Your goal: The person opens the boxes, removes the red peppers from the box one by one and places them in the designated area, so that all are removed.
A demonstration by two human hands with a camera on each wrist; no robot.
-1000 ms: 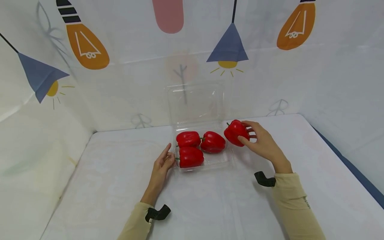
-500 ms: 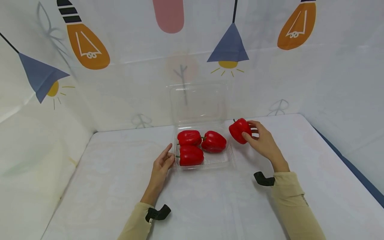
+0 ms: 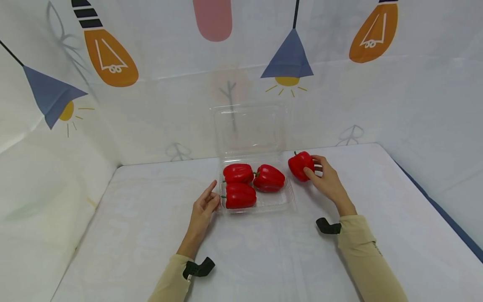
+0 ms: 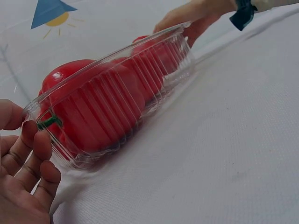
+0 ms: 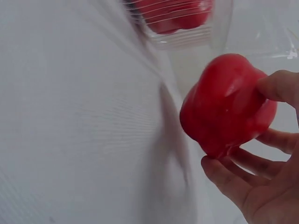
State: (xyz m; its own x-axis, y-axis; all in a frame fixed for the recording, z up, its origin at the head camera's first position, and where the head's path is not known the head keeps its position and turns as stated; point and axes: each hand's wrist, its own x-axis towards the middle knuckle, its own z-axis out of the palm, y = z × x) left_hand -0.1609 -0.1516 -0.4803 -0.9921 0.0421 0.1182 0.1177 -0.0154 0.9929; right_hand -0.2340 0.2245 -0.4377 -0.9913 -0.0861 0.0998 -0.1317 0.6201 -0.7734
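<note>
Head view: right of the container (image 3: 276,202) our relaxed left hand (image 3: 202,211) touches, our right hand (image 3: 326,179) grips a pepper (image 3: 299,165), likely light, slick, best held round its sides.

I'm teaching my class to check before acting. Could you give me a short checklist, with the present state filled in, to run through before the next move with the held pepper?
1. Grip: ok. The right hand holds the held pepper between thumb and fingers.
2. Lid: ok. The lid stands open behind the box.
3. Room: looks ok. Three peppers lie in the box, with bare floor at its front right.
4. Held pepper inside the box: not ok, if that is wanted; it is outside, on the right.
5. Box held firmly: cannot tell. The left hand is at its left side, but the firmness of any grip doesn't show.
</note>
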